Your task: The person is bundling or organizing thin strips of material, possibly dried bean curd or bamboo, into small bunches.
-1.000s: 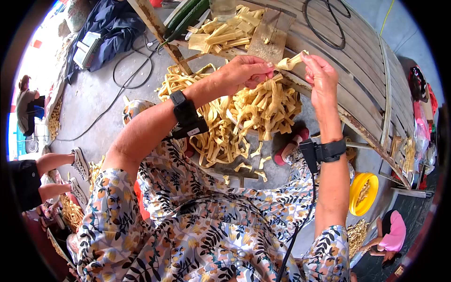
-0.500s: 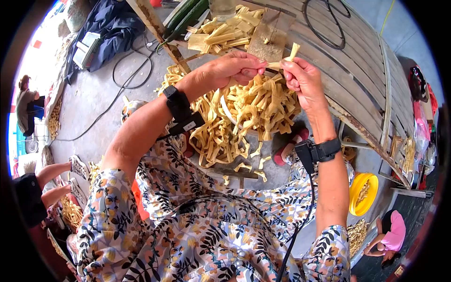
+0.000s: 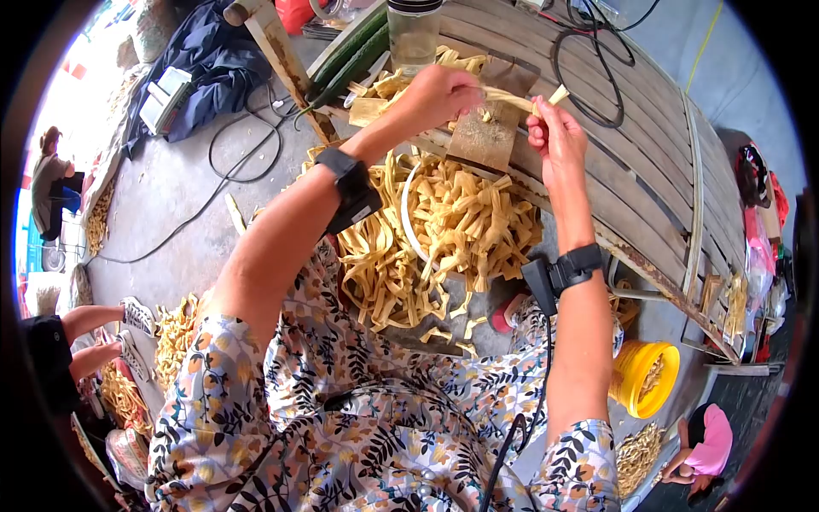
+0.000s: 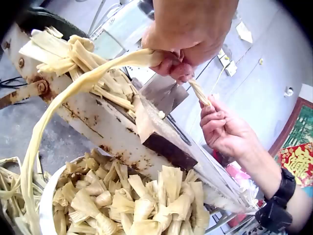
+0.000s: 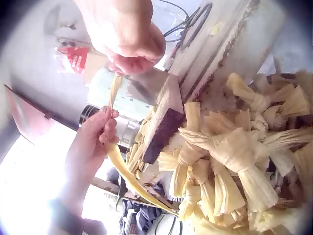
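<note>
A long pale yellow strip is stretched between both hands above the slatted bench. The left hand grips it with curled fingers; in the left wrist view its long tail hangs down from that hand. The right hand pinches the other end, where a short flared tip sticks up past the fingers. Below the hands a white-rimmed container holds many knotted yellow pieces. Loose long strips lie beside it on the left.
On the bench are a wooden block, flat yellow pieces, a clear jar, green cucumbers and a black cable. A yellow bucket stands on the floor at right. Other people sit at both sides.
The hands have moved apart, the left one up and leftward, with the strip now drawn out between them. The head view has shifted slightly.
</note>
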`<state>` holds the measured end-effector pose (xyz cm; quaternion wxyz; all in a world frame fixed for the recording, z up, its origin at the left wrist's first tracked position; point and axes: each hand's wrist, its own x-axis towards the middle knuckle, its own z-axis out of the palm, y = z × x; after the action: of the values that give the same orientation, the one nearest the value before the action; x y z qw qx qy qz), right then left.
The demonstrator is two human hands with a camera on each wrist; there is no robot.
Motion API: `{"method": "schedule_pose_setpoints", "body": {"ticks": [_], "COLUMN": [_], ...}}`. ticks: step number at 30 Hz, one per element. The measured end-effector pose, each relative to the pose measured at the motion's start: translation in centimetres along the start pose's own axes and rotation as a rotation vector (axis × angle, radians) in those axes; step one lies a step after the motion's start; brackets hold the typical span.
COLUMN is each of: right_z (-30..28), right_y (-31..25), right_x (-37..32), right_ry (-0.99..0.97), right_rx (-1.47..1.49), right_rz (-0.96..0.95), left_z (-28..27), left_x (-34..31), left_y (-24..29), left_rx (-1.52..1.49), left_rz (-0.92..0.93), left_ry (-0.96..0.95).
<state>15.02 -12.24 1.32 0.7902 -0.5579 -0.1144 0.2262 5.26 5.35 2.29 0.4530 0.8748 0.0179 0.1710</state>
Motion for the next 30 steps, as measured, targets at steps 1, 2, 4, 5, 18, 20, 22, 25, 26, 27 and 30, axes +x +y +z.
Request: {"method": "schedule_pose_setpoints", "body": {"ticks": [1,2,4,5,18,20,22,25,26,27,30], "right_z": [0.2,0.5,0.8,0.8,-1.2,-2.1,-2.7,-1.5,-1.0,-0.2,-1.0], "right_y": [0.1,0.2,0.4,0.5,-0.2,-2.6,-4.1,-3.8,-2.9,-2.2,-0.8], "right_x": [0.3,0.6,1.2,1.4,-0.1,-1.5,-3.0,-5.1,-5.6,-6.8,-6.3], "right_ry": [0.024,0.049,0.085,0.088,0.077,-0.052,-0.143,-0.247,-0.284,-0.219,-0.295], "right_rx": [-0.005,-0.01,-0.016,-0.019,-0.506,-0.947,-1.168,-0.775,-0.696,-0.609,-0.59], "right_rz": [-0.01,-0.02,-0.031,-0.035,-0.037,-0.142,-0.247,-0.19,-0.041,0.114,0.279], "left_z": [0.3,0.5,1.0,1.2,0.8,0.7,1.1,2.6,3.1,3.3,3.9], "left_x": [0.6,1.0,1.7,2.0,0.5,-1.6,-3.2,-4.6,-5.0,-5.7,-6.5], "left_y": [-0.2,-0.4,-1.2,-1.7,-2.2,0.5,1.7,4.9,5.6,6.3,5.8], "left_rx": [0.026,0.013,0.006,0.004,0.023,-0.097,-0.139,-0.034,0.066,0.023,0.054], "left_rz": [0.013,0.02,0.001,-0.008,-0.099,-0.158,-0.12,-0.024,0.221,0.151,0.173], "left_ry": [0.058,0.104,0.148,0.17,0.089,-0.048,-0.167,-0.178,-0.111,-0.212,-0.24]}}
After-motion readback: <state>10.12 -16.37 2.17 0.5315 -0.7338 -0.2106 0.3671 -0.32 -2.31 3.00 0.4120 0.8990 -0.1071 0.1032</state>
